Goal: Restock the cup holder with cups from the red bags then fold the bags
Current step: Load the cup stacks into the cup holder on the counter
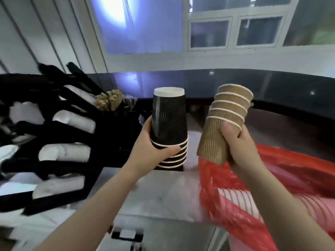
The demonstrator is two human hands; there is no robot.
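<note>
Gripping a stack of black ripple cups (169, 127) rims-down and upright, the left hand (154, 151) sits nearer the black cup holder (59, 134) at frame left, while the right hand (237, 144) clasps tilted brown ripple cups (226, 120) above the red bag (253, 187).

A pale grey, slightly glossy tabletop (163, 196) carries everything here, with a dark raised ledge running along its far edge. On its left side stands a black cup holder (54, 134), its slanted slots holding white stacks of cups, and just behind it sits a black box with a bundle of light brown sticks (109, 100). On the right side lies a crumpled red bag (241, 194), spreading from near the middle out to the right edge of view.
</note>
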